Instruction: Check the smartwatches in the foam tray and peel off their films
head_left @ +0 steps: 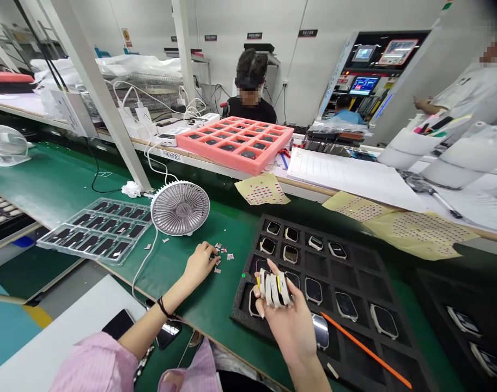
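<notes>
My right hand (282,313) is raised over the near left part of a black foam tray (355,337), fingers curled round a stack of several white watch cases (274,288) with yellow tabs. The tray's pockets hold several watch bodies (313,289). My left hand (199,264) rests on the green mat with its fingertips pinched at a scatter of small pink and white film scraps (224,253). What the fingertips hold, if anything, is too small to name.
A small white desk fan (180,208) stands left of the tray, and a clear tray of dark parts (99,228) lies beyond it. An orange stick (365,350) lies on the black tray. Yellow sticker sheets (416,231), a pink tray (236,142) and seated people are behind. A phone (120,324) lies near my left arm.
</notes>
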`<act>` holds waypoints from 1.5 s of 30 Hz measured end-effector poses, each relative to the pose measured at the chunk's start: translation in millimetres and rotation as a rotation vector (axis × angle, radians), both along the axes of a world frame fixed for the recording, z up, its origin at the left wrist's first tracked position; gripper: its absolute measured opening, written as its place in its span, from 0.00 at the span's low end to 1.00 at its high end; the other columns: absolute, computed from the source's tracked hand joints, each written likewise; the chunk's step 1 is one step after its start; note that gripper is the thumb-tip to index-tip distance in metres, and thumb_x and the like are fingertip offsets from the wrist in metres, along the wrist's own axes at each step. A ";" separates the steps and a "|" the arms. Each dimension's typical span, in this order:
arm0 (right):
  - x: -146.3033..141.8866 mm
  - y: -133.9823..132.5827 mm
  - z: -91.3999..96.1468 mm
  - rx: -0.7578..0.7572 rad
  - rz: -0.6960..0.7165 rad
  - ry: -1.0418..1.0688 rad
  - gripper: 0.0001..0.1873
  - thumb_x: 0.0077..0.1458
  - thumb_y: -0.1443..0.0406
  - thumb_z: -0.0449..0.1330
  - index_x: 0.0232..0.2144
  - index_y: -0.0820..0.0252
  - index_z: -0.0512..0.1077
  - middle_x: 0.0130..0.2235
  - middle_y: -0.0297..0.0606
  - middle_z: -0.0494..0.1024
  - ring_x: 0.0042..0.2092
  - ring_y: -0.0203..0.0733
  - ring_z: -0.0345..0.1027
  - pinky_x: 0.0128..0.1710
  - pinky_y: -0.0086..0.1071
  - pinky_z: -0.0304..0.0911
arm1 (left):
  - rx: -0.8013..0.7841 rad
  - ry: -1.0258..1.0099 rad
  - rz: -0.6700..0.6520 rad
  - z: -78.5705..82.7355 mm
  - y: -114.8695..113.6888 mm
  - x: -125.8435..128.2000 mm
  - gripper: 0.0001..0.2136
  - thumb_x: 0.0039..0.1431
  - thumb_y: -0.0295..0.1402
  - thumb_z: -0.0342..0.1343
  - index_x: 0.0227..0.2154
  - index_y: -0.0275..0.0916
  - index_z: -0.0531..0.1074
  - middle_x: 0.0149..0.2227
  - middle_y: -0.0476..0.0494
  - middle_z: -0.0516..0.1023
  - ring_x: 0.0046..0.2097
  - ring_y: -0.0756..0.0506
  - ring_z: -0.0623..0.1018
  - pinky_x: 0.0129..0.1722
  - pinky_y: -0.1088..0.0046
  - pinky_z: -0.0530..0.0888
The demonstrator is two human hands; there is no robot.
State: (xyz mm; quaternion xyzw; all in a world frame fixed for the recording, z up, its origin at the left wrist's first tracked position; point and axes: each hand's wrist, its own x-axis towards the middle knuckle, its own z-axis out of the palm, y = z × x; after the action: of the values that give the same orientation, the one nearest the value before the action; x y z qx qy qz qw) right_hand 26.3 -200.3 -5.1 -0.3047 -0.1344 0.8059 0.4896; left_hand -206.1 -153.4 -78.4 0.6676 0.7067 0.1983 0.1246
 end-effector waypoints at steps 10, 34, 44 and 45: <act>-5.2 0.4 -2.4 0.017 -0.029 0.003 0.27 0.53 0.55 0.57 0.56 0.52 0.66 0.39 0.40 0.77 0.33 0.43 0.69 0.29 0.37 0.64 | 0.038 -0.534 -0.183 49.6 -17.3 33.3 0.10 0.61 0.38 0.50 0.33 0.38 0.73 0.35 0.44 0.76 0.36 0.45 0.75 0.34 0.71 0.73; -22.5 -15.1 -25.4 0.268 -0.483 -0.256 0.33 0.56 0.56 0.55 0.62 0.45 0.52 0.54 0.39 0.70 0.55 0.46 0.64 0.52 0.42 0.59 | 0.181 -0.982 -0.145 68.4 -42.9 124.4 0.11 0.57 0.40 0.57 0.32 0.38 0.79 0.29 0.44 0.71 0.29 0.48 0.73 0.27 0.74 0.73; -20.1 -14.8 -30.5 0.285 -0.515 -0.330 0.34 0.59 0.54 0.50 0.65 0.44 0.45 0.59 0.38 0.65 0.58 0.48 0.60 0.57 0.48 0.53 | 0.072 -1.106 -0.398 50.3 -58.6 121.1 0.16 0.63 0.40 0.50 0.51 0.45 0.72 0.56 0.41 0.67 0.62 0.39 0.61 0.62 0.57 0.59; -19.7 -15.4 -30.8 0.287 -0.510 -0.328 0.34 0.59 0.55 0.51 0.65 0.44 0.45 0.59 0.38 0.65 0.59 0.47 0.59 0.57 0.47 0.53 | 0.077 -1.103 -0.401 51.0 -59.5 121.1 0.15 0.63 0.39 0.50 0.51 0.45 0.72 0.56 0.42 0.68 0.63 0.39 0.60 0.62 0.57 0.58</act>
State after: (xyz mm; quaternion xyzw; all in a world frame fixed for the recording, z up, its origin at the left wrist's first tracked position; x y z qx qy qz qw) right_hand 6.6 -215.7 -35.9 -0.3820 -0.2431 0.5705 0.6853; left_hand -85.1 -212.9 -27.4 0.5904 0.3897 0.5145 0.4845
